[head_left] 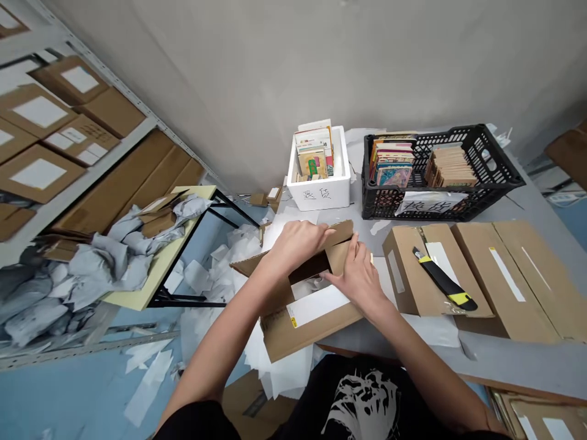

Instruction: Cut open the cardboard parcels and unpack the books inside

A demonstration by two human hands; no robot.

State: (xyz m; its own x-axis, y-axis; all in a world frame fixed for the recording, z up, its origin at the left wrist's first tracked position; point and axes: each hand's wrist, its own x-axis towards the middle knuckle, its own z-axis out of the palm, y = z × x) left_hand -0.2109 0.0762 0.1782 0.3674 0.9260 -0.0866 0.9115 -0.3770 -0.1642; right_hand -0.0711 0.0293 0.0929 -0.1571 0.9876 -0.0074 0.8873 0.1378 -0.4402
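Observation:
A brown cardboard mailer box point(293, 330) lies on the grey table point(518, 366) in front of me, with a white label strip on its near side. My left hand point(298, 244) holds the box's raised top flap point(342, 238) at its edge. My right hand point(355, 278) grips the box at the flap's inner side, its fingers reaching up against the cardboard. White paper shows inside the box, and the hands hide part of the opening. Nearest my right hand lies a closed flat carton point(424, 269) carrying a yellow-and-black utility knife point(444, 281).
A white foam box of books point(318, 198) and a black plastic crate of books point(440, 183) stand at the table's back. More cartons lie to the right. To the left are a yellow folding table point(160, 275), crumpled grey paper, white sheets, and shelves of cartons.

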